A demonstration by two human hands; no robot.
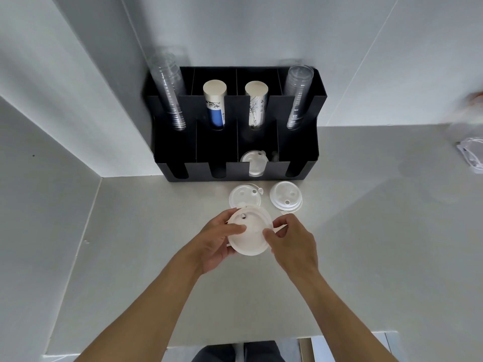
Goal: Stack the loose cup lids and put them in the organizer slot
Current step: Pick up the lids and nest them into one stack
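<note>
My left hand (218,240) and my right hand (294,239) both grip a small stack of white cup lids (251,237) above the counter, thumbs on top. Beyond it a loose white lid (241,195) lies flat on the counter, partly hidden behind the held stack. To its right sits another short pile of white lids (285,195). The black organizer (300,158) stands against the wall; its third front slot from the left holds stacked lids (254,160). The other front slots look dark and I cannot see lids in them.
The organizer's back row holds clear plastic cup stacks (168,92) at left and right (298,97), and two paper cup stacks (214,103) between. White walls close in at left and behind. A blurred white object (470,158) lies at the right counter edge.
</note>
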